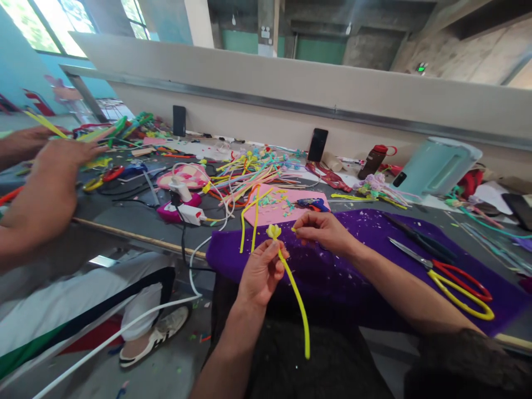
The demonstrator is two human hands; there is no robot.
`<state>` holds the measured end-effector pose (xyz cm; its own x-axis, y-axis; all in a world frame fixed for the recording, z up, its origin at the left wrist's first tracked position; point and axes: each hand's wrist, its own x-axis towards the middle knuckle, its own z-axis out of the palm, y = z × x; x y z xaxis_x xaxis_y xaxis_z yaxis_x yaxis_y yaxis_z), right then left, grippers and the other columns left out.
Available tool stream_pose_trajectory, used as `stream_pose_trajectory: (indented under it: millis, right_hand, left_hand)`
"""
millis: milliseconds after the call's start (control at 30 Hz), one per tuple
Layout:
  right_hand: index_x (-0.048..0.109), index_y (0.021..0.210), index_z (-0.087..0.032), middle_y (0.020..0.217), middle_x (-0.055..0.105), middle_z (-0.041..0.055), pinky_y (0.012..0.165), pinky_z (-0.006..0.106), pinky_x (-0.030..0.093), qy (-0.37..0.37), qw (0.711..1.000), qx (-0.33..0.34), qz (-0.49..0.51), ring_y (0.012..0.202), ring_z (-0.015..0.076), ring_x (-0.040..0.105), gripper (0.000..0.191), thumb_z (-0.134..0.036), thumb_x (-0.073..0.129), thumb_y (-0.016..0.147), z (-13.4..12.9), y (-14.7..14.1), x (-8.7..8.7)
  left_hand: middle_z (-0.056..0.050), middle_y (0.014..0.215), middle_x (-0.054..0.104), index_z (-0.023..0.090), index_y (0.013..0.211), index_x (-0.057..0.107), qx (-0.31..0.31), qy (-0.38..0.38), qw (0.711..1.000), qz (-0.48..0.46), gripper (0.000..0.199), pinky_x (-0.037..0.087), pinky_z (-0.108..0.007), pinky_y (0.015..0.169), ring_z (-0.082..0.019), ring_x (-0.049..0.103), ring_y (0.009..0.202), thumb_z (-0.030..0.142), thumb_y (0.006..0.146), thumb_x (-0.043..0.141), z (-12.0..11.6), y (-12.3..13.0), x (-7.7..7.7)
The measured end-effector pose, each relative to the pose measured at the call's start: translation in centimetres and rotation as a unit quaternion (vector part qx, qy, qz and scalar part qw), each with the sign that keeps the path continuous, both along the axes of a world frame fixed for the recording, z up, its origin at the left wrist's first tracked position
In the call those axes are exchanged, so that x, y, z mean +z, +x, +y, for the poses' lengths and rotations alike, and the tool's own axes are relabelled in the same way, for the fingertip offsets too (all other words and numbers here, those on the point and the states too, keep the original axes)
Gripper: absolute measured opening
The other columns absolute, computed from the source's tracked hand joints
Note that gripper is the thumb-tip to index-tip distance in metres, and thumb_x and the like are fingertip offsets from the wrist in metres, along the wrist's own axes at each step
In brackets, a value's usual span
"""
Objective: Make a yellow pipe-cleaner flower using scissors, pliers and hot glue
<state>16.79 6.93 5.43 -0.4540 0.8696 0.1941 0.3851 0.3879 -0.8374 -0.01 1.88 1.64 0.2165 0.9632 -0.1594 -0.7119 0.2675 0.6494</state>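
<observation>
Pinched upright in my left hand (262, 271) is a yellow flower (273, 231) whose long yellow stem (300, 302) curves down to the right. My right hand (322, 233) is just right of the flower, apart from it, its fingertips closed on a small yellow piece (293, 230). Both hands are over the near part of a purple cloth (353, 266). Behind them a pink sheet (313, 198) bears small green and yellow bits. Two yellow strips (255, 216) hang over its left edge.
Scissors with red and yellow handles (461, 288) lie on the cloth at right, beside dark scissors (419, 238). A power strip (180, 213) with cables is left of centre. Another person's arm (50, 194) reaches in at far left. A bottle (374, 162) and a teal bin (436, 166) stand behind.
</observation>
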Motion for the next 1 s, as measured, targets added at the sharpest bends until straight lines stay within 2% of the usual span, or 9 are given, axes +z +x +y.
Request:
stream_pose_trajectory:
  millis: [67,167,367,567,700,800,900,1000]
  right_hand:
    - [0.057,0.083,-0.015,0.063,0.059,-0.0026,0.043,0.018,0.042,-0.083,0.99,0.011,0.112,0.05,0.0081,0.056,0.015,-0.029,0.059,0.076,-1.5,-0.1,0.2]
    - [0.059,0.082,-0.015,0.059,0.06,-0.0027,0.043,0.017,0.043,-0.131,0.979,0.012,0.159,0.049,0.0079,0.055,0.017,-0.027,0.065,0.072,-2.4,-0.3,0.2]
    - [0.06,0.081,-0.015,0.06,0.061,-0.0023,0.043,0.017,0.043,-0.145,0.976,0.017,0.163,0.05,0.0078,0.056,0.016,-0.027,0.066,0.072,-2.7,-0.8,0.0]
    - [0.059,0.081,-0.015,0.064,0.063,-0.001,0.044,0.017,0.044,-0.136,0.979,0.026,0.148,0.051,0.008,0.057,0.015,-0.027,0.065,0.073,-2.9,-1.3,-0.3]
    - [0.06,0.08,-0.015,0.065,0.063,-0.0009,0.048,0.019,0.044,-0.069,0.991,0.023,0.109,0.052,0.0084,0.057,0.01,-0.023,0.062,0.075,-3.1,-1.3,-0.3]
    - [0.062,0.082,-0.015,0.07,0.064,0.0008,0.056,0.021,0.045,0.062,0.997,0.023,0.028,0.061,0.0104,0.058,0.006,-0.018,0.058,0.078,-3.5,-1.2,-0.1]
    - [0.063,0.089,-0.016,0.08,0.065,0.0036,0.064,0.023,0.044,0.19,0.979,0.014,-0.075,0.071,0.0126,0.059,0.012,-0.016,0.053,0.082,-4.0,-1.1,0.1]
    - [0.062,0.089,-0.016,0.078,0.062,0.0038,0.064,0.023,0.043,0.235,0.964,0.007,-0.123,0.071,0.0125,0.057,0.015,-0.012,0.049,0.083,-4.1,-0.9,0.0]
  left_hand:
    - [0.001,0.059,0.059,0.012,0.073,0.057,0.003,-0.004,1.0,-0.01,0.021,0.034,-0.007,0.03,-0.001,0.046,0.037,0.025,0.064,0.071,0.0,0.5,0.1]
    - [0.001,0.059,0.059,0.011,0.075,0.058,0.007,-0.014,1.0,-0.024,0.021,0.034,-0.007,0.03,0.0,0.046,0.038,0.024,0.064,0.071,0.0,0.9,0.0]
    - [0.001,0.059,0.059,0.011,0.073,0.059,0.0,-0.01,0.999,-0.034,0.022,0.034,-0.007,0.03,0.0,0.046,0.037,0.025,0.064,0.072,0.1,0.9,-0.7]
    - [0.001,0.059,0.061,0.013,0.07,0.056,-0.002,0.02,1.0,-0.004,0.019,0.035,-0.009,0.03,-0.002,0.047,0.037,0.027,0.068,0.069,0.0,0.9,-1.2]
    - [0.002,0.058,0.061,0.014,0.071,0.055,0.007,0.035,0.999,0.026,0.018,0.036,-0.011,0.03,-0.003,0.046,0.036,0.025,0.069,0.068,-0.2,1.0,-1.4]
    - [0.003,0.057,0.061,0.014,0.072,0.054,0.011,0.033,0.998,0.043,0.018,0.036,-0.011,0.03,-0.002,0.045,0.034,0.025,0.069,0.068,-0.2,1.1,-1.4]
    - [0.003,0.056,0.06,0.014,0.071,0.053,0.011,0.036,0.998,0.048,0.019,0.036,-0.011,0.03,-0.002,0.044,0.034,0.026,0.069,0.068,-0.1,1.3,-1.5]
    - [0.003,0.056,0.059,0.014,0.072,0.053,0.009,0.032,0.998,0.044,0.019,0.035,-0.011,0.03,-0.002,0.044,0.034,0.026,0.07,0.067,0.0,1.3,-1.6]
